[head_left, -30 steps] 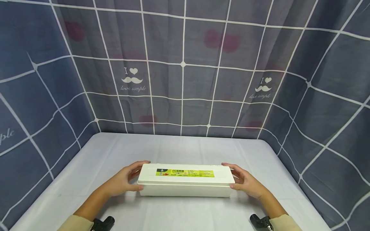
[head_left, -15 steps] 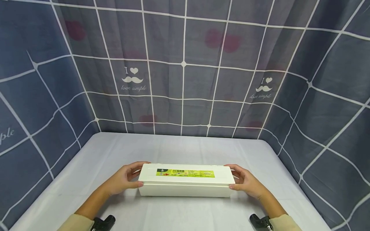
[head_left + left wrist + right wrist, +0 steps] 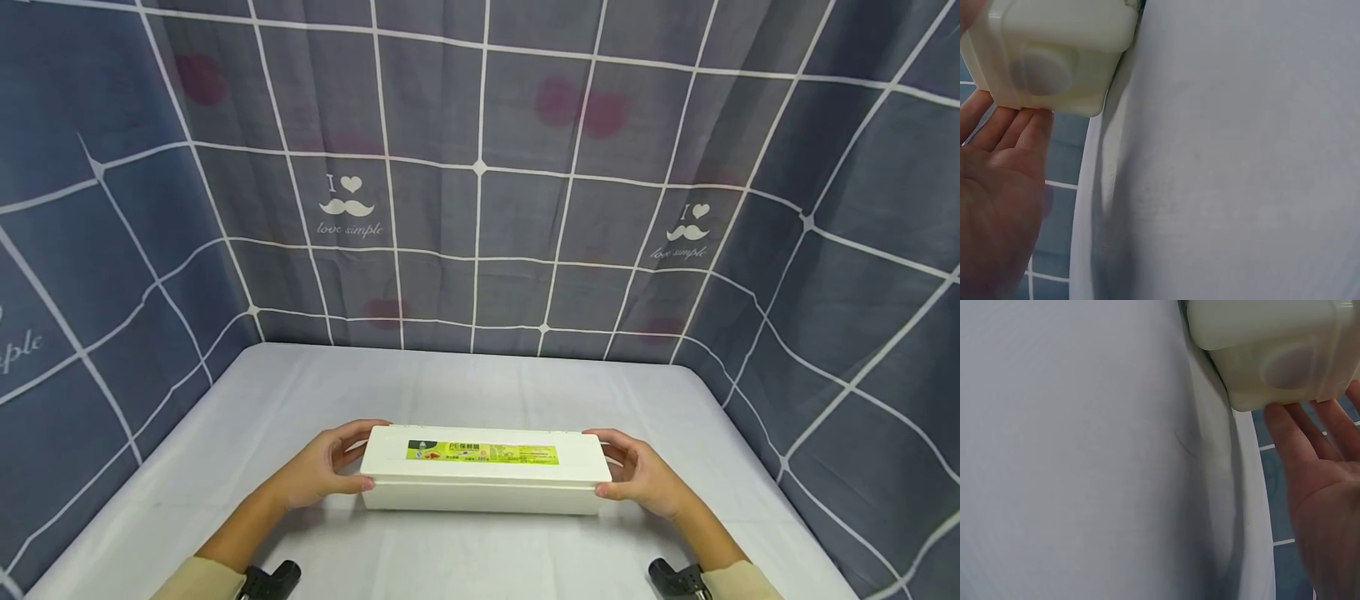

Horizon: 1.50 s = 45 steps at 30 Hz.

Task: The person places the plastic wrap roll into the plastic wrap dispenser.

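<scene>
A long cream-white cling film box (image 3: 487, 496), its lid down, lies crosswise near the middle of the white-covered table. A yellow-green printed label (image 3: 482, 452) runs along its lid. My left hand (image 3: 322, 468) holds the left end, thumb at the front corner and fingers toward the back corner. At the opposite end, my right hand (image 3: 641, 477) grips in the same way. In both wrist views, fingertips touch the end wall of the box (image 3: 1066, 28), which has a round recess; the thumbs are mostly out of those views.
The white tablecloth (image 3: 465, 387) covers the table up to its rounded far corners. Dark blue-grey curtains (image 3: 517, 217) with white grid lines enclose the back and both sides. Black wrist mounts (image 3: 270, 581) sit at the sleeves.
The right hand's fingers and thumb have shifted slightly on the box end. The box and left hand look almost unmoved, and the whole head view has drifted by a few pixels.
</scene>
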### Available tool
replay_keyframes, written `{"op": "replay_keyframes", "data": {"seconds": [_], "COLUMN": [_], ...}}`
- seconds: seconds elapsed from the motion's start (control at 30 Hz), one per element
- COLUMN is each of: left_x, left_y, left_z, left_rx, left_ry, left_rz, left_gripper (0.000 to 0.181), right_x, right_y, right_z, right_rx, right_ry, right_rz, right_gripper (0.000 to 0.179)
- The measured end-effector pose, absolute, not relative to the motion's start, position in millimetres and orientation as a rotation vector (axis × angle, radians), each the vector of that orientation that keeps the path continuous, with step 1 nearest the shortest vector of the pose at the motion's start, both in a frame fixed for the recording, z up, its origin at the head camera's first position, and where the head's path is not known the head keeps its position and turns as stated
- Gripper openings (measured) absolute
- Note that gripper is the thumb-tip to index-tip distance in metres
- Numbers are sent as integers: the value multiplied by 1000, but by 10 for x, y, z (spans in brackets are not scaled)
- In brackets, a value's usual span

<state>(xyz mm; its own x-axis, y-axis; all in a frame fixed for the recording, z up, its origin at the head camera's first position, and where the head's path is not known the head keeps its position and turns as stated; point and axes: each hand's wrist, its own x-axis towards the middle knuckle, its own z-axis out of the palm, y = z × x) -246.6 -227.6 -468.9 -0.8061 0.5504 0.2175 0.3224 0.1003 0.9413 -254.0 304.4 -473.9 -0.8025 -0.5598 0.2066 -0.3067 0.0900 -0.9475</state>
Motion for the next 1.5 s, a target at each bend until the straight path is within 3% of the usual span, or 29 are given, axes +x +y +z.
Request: {"op": "replay_keyframes", "data": {"seconds": [1.5], "left_x": [-2482], "left_y": [-2300], "left_z": [-4718], "left_rx": [966], "left_ry": [2218], "left_rz": [1763], "left_gripper": [75], "right_x": [-2550], "right_y": [3047], "right_z": [-4719], "right_rx": [-833], "right_ry": [2082], "right_rz": [-1807], "right_gripper": [79]}}
